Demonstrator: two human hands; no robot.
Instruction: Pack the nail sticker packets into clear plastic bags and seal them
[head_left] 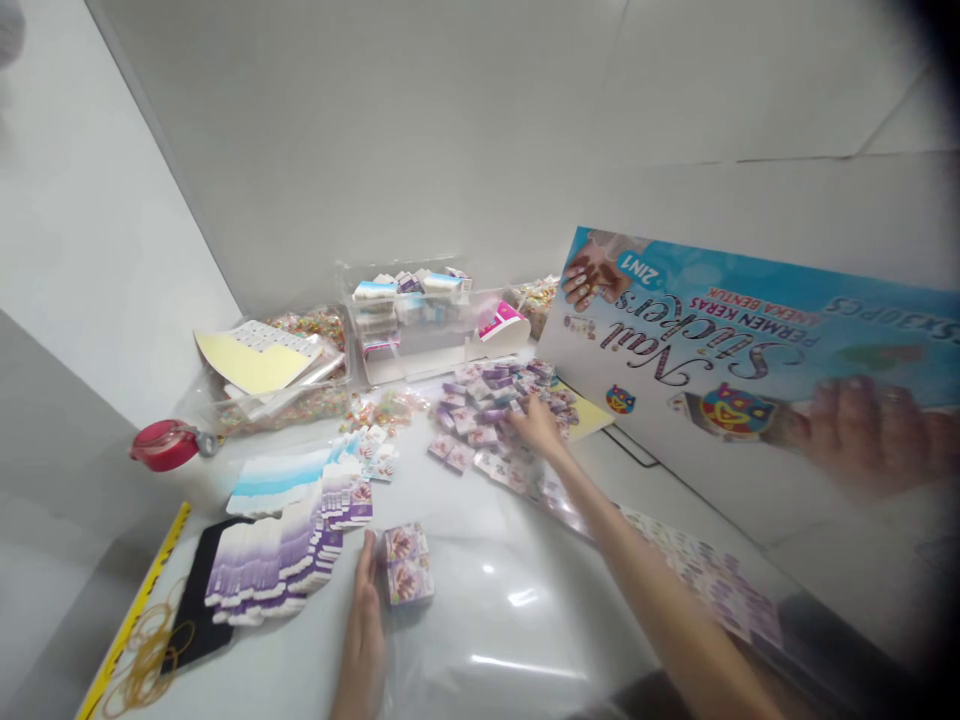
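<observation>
My left hand (366, 625) rests edge-on on the table with its fingers stretched out. It is just left of two small stacks of purple-and-white picture packets (409, 565), standing end to end. Further back, my right hand (538, 425) reaches into a loose heap of the same small packets (476, 410). Its fingers are bent and pinched at a small packet there, though the fingertips are partly hidden. Left of my left hand lie fanned rows of purple-and-white cards (262, 550) and blue-and-white cards (281, 480).
A large Nail Stickers display box (675, 340) stands at the right. Clear plastic tubs (420, 335) line the back, beside a yellow sheet (259, 360). A red-lidded bottle (166, 445), a black flat object (199, 600) and rubber bands (146, 660) are at the left. Sticker sheets (705, 570) lie at the right.
</observation>
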